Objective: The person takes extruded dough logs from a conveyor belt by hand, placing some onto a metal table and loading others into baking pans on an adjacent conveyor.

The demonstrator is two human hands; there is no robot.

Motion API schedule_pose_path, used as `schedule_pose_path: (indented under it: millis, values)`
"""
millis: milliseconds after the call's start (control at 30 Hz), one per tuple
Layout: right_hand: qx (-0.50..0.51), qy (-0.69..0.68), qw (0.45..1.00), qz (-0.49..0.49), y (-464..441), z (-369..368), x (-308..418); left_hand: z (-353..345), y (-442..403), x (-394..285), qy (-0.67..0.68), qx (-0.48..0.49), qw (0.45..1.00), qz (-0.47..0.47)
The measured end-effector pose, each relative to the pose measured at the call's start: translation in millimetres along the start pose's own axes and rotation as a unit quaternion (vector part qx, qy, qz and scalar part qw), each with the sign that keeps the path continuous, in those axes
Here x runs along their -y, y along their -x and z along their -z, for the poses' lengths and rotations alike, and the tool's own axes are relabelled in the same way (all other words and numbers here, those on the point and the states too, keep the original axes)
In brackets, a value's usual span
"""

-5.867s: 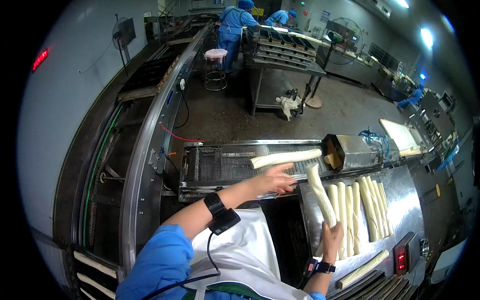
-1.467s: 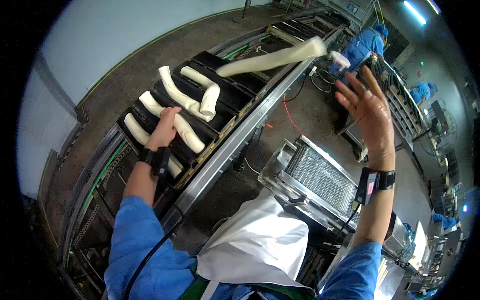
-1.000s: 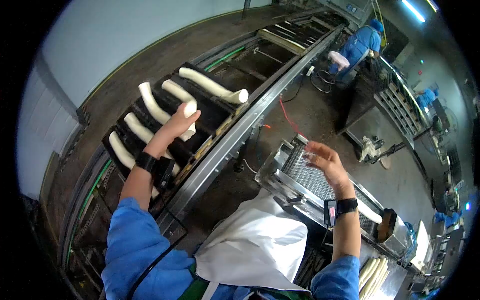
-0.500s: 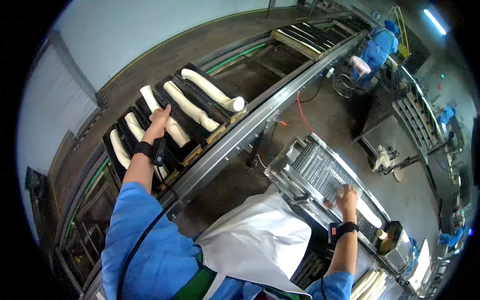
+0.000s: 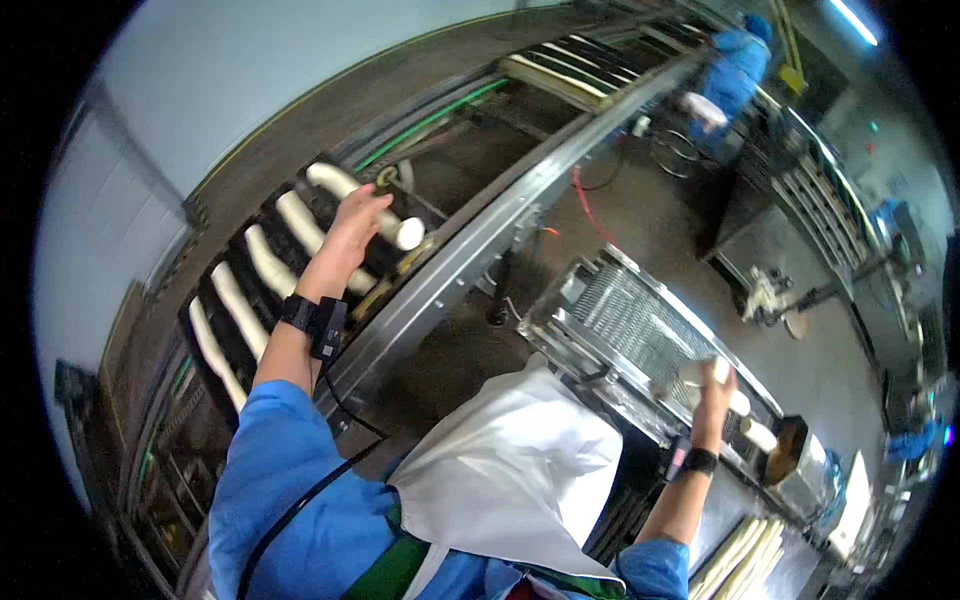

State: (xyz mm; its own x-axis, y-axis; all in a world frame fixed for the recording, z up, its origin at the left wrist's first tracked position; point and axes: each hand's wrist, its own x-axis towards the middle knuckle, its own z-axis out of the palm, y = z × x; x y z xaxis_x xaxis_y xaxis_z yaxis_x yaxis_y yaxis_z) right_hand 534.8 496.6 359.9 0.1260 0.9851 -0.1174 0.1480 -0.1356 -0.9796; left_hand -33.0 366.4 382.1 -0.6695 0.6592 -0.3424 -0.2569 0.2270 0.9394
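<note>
Left hand (image 5: 357, 225) over a black tray (image 5: 285, 240), right hand (image 5: 714, 392) at a mesh belt (image 5: 620, 310)

The left hand's fingers are loosely spread over the tray's last dough roll (image 5: 333, 181), on the side nearest the open track; whether they touch it, I cannot tell. The right hand's fingers curl over another roll (image 5: 740, 404) on the belt, but blur hides whether they have closed on it.

The belt is silvery metal mesh between steel side rails. Just beyond the right hand, a short pale piece (image 5: 758, 433) lies at the opening of a metal housing (image 5: 805, 480). A steel conveyor rail (image 5: 500, 240) runs diagonally between tray and belt, above a dark, stained floor (image 5: 640, 210).

The dough is creamy white and smooth, in long cylinders; the one beneath the left hand shows a round, flat end.

The tray's parallel black channels carry five rolls, side by side. Farther along the track, another tray (image 5: 555, 80) holds thin pale strips. More rolls lie close together on a steel table (image 5: 722, 500) near the right forearm.

A pale wall (image 5: 200, 130) curves along the left. In the background, a co-worker (image 5: 738, 75) in blue stands beside a pink-topped stool (image 5: 706, 108).
</note>
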Motion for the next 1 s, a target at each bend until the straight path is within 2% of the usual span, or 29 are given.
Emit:
schedule_pose_path:
  millis: [33,67,100,167,200,233,267,300,333,367,400,433,467,500,533,600,667,733,800,867,900,933,1000]
  values:
    - [-0.090,-0.056,0.994,-0.018,7.7,27.4,11.7,-13.3,11.6,-4.9,-0.011,-0.007,1.000,-0.025]
    - [-0.118,-0.170,0.978,0.030,7.8,77.4,-14.5,-12.3,-0.6,8.0,-0.046,0.001,0.997,-0.057]
    - [-0.165,-0.278,0.946,0.017,29.0,111.2,-13.8,-0.8,-19.5,30.5,-0.117,0.016,0.987,-0.112]
    - [-0.284,-0.296,0.911,0.032,85.6,179.5,-20.7,35.8,-51.0,77.7,-0.338,0.037,0.895,-0.290]
    - [-0.421,-0.344,0.839,-0.006,103.2,230.3,-40.3,50.3,-59.6,95.7,-0.400,0.038,0.845,-0.353]
    - [-0.449,-0.349,0.823,0.006,135.1,266.0,-54.8,39.3,-49.7,81.3,-0.532,0.019,0.783,-0.323]
    - [-0.529,-0.273,0.803,0.000,178.7,275.7,-75.9,42.2,-52.8,82.5,-0.616,0.049,0.736,-0.277]
    - [-0.608,-0.186,0.771,-0.022,222.1,282.9,-94.8,79.9,-42.7,113.8,-0.568,0.004,0.757,-0.322]
    - [-0.677,-0.104,0.726,-0.058,265.8,289.6,-112.9,93.8,-41.0,124.2,-0.494,-0.016,0.816,-0.299]
    - [-0.679,0.071,0.725,-0.093,298.4,315.1,-149.0,100.0,-47.7,131.8,-0.343,-0.046,0.911,-0.222]
    - [-0.728,0.163,0.654,-0.128,314.9,294.4,-145.6,104.6,-51.9,136.1,-0.094,-0.091,0.983,-0.128]
    - [-0.720,0.305,0.593,-0.190,323.7,275.8,-137.4,103.2,-58.5,136.6,0.063,-0.138,0.985,-0.080]
    - [-0.691,0.438,0.518,-0.250,325.0,248.5,-113.4,103.5,-64.3,136.7,0.137,-0.160,0.975,-0.066]
    - [-0.589,0.637,0.459,-0.192,333.1,242.1,-117.4,49.3,-12.7,89.1,0.056,-0.232,0.970,-0.047]
    - [-0.532,0.639,0.505,-0.231,327.7,246.3,-115.0,49.9,-21.8,104.8,0.070,-0.222,0.966,-0.112]
    - [-0.547,0.632,0.526,-0.160,307.5,228.1,-120.0,35.5,-6.1,103.3,0.065,-0.196,0.970,-0.128]
    - [-0.513,0.655,0.544,-0.111,277.1,202.9,-107.7,62.2,-18.2,130.2,-0.096,-0.248,0.950,-0.163]
    - [-0.459,0.613,0.643,0.012,244.7,199.1,-108.4,81.3,-15.0,137.0,-0.057,-0.258,0.958,-0.113]
    - [-0.422,0.546,0.718,0.096,192.7,199.3,-123.9,80.4,11.5,120.9,0.049,-0.256,0.965,-0.020]
    - [-0.306,0.457,0.825,0.131,147.3,181.1,-120.1,110.4,4.5,125.0,0.078,-0.278,0.957,0.027]
    - [-0.259,0.438,0.847,0.154,120.7,170.5,-114.2,114.1,10.7,116.2,0.070,-0.287,0.955,0.033]
    - [-0.208,0.418,0.866,0.177,94.1,159.6,-107.9,124.4,-10.5,119.7,0.004,-0.348,0.937,0.025]
    - [-0.133,0.485,0.840,0.204,43.9,140.8,-89.2,72.0,24.0,88.8,0.052,-0.253,0.958,-0.126]
